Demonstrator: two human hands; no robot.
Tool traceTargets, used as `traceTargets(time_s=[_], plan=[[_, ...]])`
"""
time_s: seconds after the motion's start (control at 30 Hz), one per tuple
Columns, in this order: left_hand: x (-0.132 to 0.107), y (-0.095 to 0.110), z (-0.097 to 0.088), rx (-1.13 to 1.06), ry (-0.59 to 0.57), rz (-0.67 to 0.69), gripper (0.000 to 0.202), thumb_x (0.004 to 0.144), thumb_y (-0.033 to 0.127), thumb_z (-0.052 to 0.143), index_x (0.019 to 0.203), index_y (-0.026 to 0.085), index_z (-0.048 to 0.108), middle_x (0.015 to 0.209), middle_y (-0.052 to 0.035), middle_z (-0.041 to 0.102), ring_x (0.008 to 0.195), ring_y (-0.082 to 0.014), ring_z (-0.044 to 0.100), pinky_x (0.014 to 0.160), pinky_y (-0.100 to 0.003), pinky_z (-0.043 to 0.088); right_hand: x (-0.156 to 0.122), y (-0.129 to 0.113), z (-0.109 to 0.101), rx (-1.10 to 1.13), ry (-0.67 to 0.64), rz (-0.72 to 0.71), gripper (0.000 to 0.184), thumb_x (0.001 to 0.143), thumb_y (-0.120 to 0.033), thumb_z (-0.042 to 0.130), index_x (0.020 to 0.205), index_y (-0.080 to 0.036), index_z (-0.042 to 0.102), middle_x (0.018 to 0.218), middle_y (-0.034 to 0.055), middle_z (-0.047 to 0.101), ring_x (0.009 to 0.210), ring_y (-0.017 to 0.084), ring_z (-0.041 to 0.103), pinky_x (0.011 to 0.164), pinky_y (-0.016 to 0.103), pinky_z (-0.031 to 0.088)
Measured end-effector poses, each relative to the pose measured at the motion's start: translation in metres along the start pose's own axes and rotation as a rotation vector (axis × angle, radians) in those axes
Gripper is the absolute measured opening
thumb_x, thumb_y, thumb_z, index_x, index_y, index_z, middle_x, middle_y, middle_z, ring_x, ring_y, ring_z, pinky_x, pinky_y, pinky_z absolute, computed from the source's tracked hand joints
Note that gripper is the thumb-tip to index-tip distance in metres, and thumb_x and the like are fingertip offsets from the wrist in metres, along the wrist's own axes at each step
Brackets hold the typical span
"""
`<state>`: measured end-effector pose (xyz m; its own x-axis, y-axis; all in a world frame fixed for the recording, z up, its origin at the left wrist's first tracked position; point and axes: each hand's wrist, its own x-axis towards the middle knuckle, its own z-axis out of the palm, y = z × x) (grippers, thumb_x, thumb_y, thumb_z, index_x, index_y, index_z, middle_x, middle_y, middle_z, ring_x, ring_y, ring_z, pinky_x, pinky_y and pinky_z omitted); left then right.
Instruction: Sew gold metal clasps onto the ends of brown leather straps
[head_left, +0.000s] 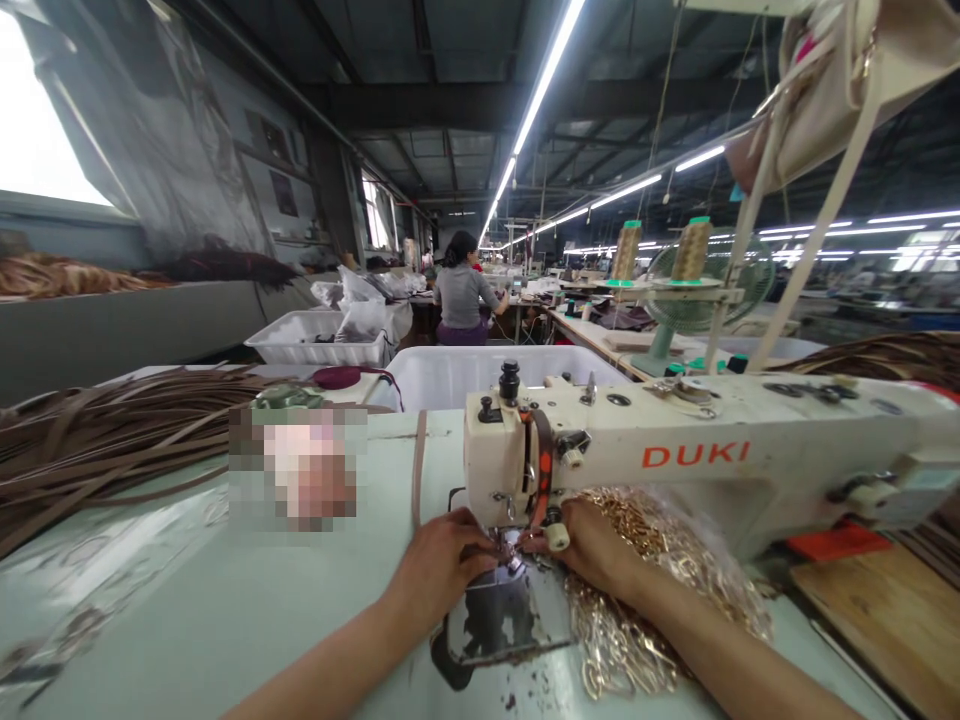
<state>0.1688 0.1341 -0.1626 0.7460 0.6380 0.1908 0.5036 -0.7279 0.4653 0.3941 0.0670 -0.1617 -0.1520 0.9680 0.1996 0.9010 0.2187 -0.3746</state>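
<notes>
Head view looks down on a pale green counter [187,600] with a cream sewing machine [675,460] marked DUKI. Both hands meet under the machine's head, at the presser foot [513,548]. The left hand [439,565] lies palm down on the counter, fingers curled in, with the fingertips pinching something small right at the foot; what it grips is too small to make out. The right hand [592,545] comes in from the other side, beneath the machine arm, fingers bent and closed toward the same spot, its thumb near a small cream knob; whether it grips anything I cannot tell. A worn metal plate [499,615] sits just in front of the fingertips. Under the right forearm and behind it spreads a heap of gold chain [645,620] in clear plastic. A thin brown strap [418,470] runs along the counter just left of the machine head. Far left lies a big pile of brown straps [105,430]. Behind the counter stand white bins [450,375], two thread cones [690,250] and a green fan [709,290]. Farther back, a person in a grey top [461,300] sits facing away.
</notes>
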Motion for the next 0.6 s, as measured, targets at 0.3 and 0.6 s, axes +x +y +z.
traceTargets(time_s=[0.3,0.6], plan=[[-0.0025,0.0024,0.0033,-0.099,0.042,-0.018,0.020,0.086,0.022,0.058,0.095,0.030,0.074,0.100,0.0016,0.069,0.095,-0.0187,0.062,0.086,-0.027,0.046,-0.0007,0.0049,0.0058,0.085,0.036,-0.050,0.026,0.086,-0.033,0.060,0.065,-0.018,0.061,0.066,0.0001,0.061,0.064,0.015,0.057,0.059,0.021,0.036],[-0.0008,0.0020,0.0031,-0.097,0.062,-0.006,0.020,0.088,0.020,0.057,0.091,0.029,0.074,0.098,0.0008,0.069,0.090,-0.0185,0.063,0.082,-0.027,0.047,-0.0030,-0.0002,0.0021,0.122,0.021,-0.064,0.030,0.089,-0.039,0.056,0.070,-0.017,0.064,0.071,0.0023,0.065,0.066,0.017,0.059,0.062,0.022,0.039]])
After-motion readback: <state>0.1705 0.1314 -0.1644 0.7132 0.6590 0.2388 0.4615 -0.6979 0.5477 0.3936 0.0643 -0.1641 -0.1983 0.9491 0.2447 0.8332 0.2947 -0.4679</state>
